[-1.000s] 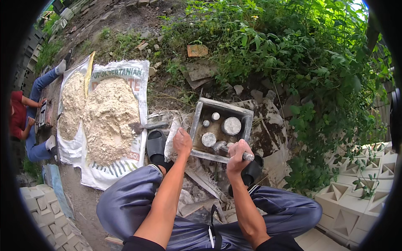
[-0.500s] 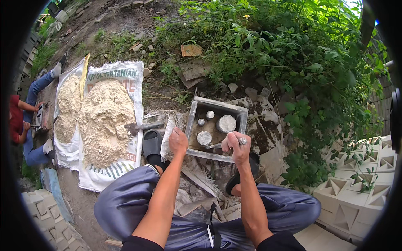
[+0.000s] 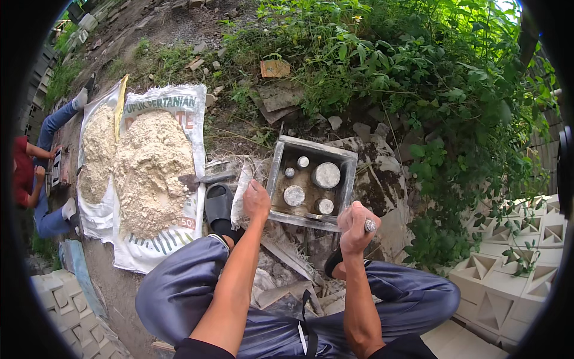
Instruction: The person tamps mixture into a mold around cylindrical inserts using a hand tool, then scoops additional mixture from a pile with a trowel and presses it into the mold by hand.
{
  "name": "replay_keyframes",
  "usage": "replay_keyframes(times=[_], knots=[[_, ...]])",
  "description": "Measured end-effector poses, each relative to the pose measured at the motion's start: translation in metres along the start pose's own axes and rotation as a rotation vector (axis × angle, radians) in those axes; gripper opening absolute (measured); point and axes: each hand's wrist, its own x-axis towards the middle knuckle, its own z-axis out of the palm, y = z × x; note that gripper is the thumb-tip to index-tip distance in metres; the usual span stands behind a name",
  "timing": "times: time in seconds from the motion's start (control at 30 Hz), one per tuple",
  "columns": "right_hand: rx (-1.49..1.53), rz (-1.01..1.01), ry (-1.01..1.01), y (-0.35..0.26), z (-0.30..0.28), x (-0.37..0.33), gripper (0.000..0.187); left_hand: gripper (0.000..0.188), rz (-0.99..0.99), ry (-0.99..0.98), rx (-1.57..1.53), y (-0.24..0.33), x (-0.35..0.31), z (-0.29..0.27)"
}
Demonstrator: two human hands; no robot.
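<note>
A square grey mould box (image 3: 275,173) stands on the ground before me, holding several round, pale-topped cylinders, such as a large one (image 3: 326,175) and a smaller one (image 3: 293,195). My right hand (image 3: 354,227) is closed at the box's near right corner around a tool with a round, crusted grey handle end (image 3: 370,225). A thin strip, perhaps its blade, shows along the inner near wall; the hand hides how they join. To the left of the box, my left hand (image 3: 256,200) is closed at a piece of white woven sack (image 3: 241,194) and seems to grip its edge.
Pale powder (image 3: 152,173) is heaped on white sacks (image 3: 199,119) at left, with a trowel (image 3: 190,182) in it. Another person (image 3: 27,167) works at far left. Patterned pale blocks (image 3: 496,281) are stacked right; plants (image 3: 418,78) crowd the far right.
My right hand has moved right and slightly nearer, from above the near wall to the corner, drawing the tool along. A small cylinder it covered now shows. My left hand stays nearly still.
</note>
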Motion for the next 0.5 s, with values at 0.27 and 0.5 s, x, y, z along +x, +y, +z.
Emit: replay_keyframes(times=[0.27,0.5], knots=[[-0.093,0.042,0.023,-0.011,0.003,0.007,0.042,0.051,-0.02,0.002,0.004,-0.01,0.006,0.002],[-0.171,-0.084,0.022,0.032,-0.021,-0.007,0.041,0.054,0.022,-0.056,-0.02,-0.01,0.008,0.006]])
